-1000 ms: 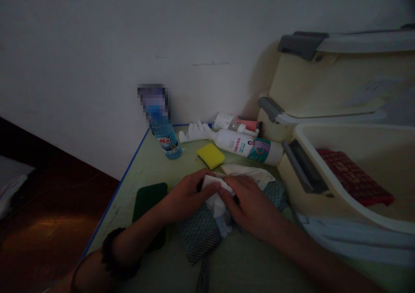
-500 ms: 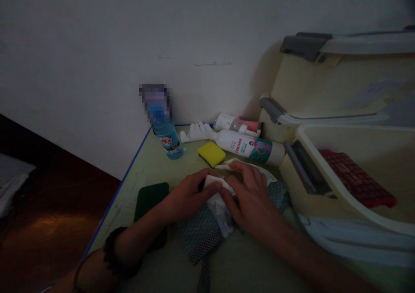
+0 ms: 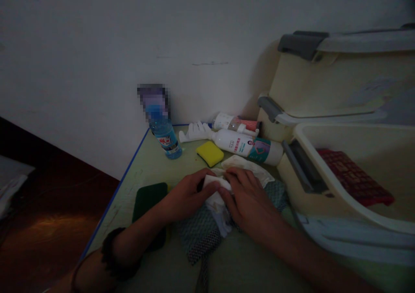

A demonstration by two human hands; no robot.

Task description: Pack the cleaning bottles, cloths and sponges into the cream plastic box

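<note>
Fingers: clamped by both hands; the left hand point(image 3: 193, 196) and right hand point(image 3: 248, 200) meet at mid-frame, thumbs on the near side of a soft white piece point(image 3: 215, 184), the other fingers curled over its far side and partly hidden.
Left wrist: a dark, ruffled band point(image 3: 113, 254) circles it at lower left.
White piece: dead centre, folded at the grip, its loose end hanging toward the bottom; whether it is fabric or a glove, I can't tell.
Checked cloth point(image 3: 198, 232): blue-grey, spread beneath the hands, showing again right of the right hand.
Green pad point(image 3: 147, 200): dark, left of centre, with the left forearm crossing over its near part.
Pale fold point(image 3: 254, 172): just beyond the right hand; I can't see whether it joins the white piece.
Yellow sponge point(image 3: 210, 153): past the hands, near centre, lying on the pale green table point(image 3: 155, 170).
Storage box point(image 3: 324, 198): cream, filling the right side, a red cloth point(image 3: 353, 176) inside.
Bottles: a white bottle point(image 3: 233, 142) on its side right of the sponge, a clear bottle point(image 3: 223, 121) lying behind it, a blue bottle point(image 3: 167, 139) standing left of centre.
White glove point(image 3: 196, 132): behind the sponge, fingers upward.
Wall point(image 3: 97, 59): grey, across the top.
</note>
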